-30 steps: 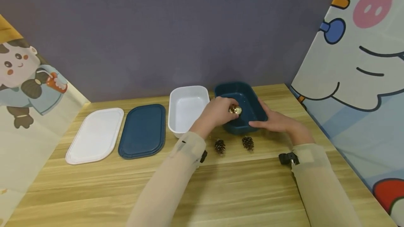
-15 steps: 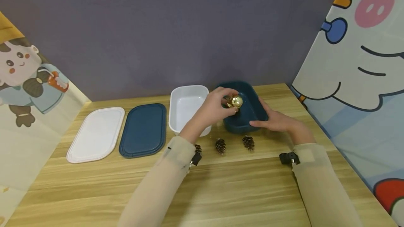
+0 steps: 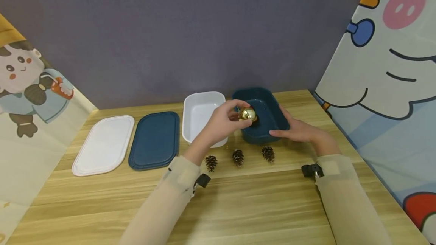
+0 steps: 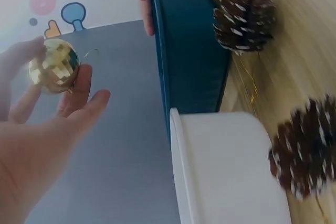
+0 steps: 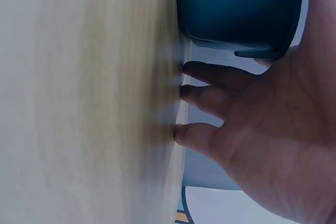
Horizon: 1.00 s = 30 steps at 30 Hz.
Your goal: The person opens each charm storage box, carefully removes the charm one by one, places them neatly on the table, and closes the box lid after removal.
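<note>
A shiny gold bauble [image 3: 248, 114] with a thin wire loop is held between the thumb and fingers of my left hand [image 3: 223, 121]. The bauble is above the left side of the dark blue container [image 3: 272, 114]. My right hand [image 3: 301, 131] holds that container at its near right corner, its thumb over the rim and fingers along the outer side. In the right wrist view, the other fingers [image 5: 197, 137] are spread with their tips down at the table. A white container [image 3: 195, 118] stands just left of the blue one, partly hidden by my left hand.
Pinecones lie in front of the containers: a left one [image 3: 211, 163], a middle one [image 3: 237, 157] and a right one [image 3: 268, 154]. Farther left are a dark blue lid [image 3: 154, 141] and a white lid [image 3: 103, 145]. A grey wall [image 3: 170, 41] rises behind the wooden table [image 3: 252, 207].
My left hand has raised the gold bauble from inside the blue container and drawn it slightly left. The left pinecone has come into view from behind that arm. My right hand stays put.
</note>
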### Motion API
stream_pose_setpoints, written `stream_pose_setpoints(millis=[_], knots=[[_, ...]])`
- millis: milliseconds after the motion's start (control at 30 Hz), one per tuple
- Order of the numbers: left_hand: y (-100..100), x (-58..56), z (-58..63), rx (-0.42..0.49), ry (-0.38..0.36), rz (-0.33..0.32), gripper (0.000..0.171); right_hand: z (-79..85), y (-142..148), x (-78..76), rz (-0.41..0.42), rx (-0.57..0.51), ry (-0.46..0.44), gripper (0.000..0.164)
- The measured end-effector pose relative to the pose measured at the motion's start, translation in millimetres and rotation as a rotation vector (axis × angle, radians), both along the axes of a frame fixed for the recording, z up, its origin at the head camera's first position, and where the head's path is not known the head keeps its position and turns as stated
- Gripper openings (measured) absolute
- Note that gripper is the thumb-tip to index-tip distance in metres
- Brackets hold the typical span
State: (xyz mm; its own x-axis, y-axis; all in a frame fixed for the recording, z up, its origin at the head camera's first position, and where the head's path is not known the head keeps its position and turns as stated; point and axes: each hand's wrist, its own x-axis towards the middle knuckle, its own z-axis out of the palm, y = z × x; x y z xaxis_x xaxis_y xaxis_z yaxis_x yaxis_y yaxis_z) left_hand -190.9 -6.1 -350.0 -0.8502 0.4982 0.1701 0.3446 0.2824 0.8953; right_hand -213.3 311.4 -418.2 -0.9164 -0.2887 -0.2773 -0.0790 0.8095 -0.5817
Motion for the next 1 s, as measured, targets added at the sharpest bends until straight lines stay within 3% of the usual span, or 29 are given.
stream_pose_setpoints(millis=[233, 600, 1000], knots=[[-17.6, 7.9, 1.4, -0.035, 0.033, 0.027, 0.039, -2.1, 1.0, 1.0, 0.002, 0.006, 0.005, 0.122], [-51.6, 35.2, 0.9, 0.015, -0.028, 0.042, 0.057, -1.3, 1.9, 0.8, 0.006, 0.002, 0.003, 0.123], [-93.8, 71.4, -17.6, -0.105, 0.048, 0.014, 0.049, -1.5, 1.5, -0.2, 0.014, -0.002, 0.008, 0.121]])
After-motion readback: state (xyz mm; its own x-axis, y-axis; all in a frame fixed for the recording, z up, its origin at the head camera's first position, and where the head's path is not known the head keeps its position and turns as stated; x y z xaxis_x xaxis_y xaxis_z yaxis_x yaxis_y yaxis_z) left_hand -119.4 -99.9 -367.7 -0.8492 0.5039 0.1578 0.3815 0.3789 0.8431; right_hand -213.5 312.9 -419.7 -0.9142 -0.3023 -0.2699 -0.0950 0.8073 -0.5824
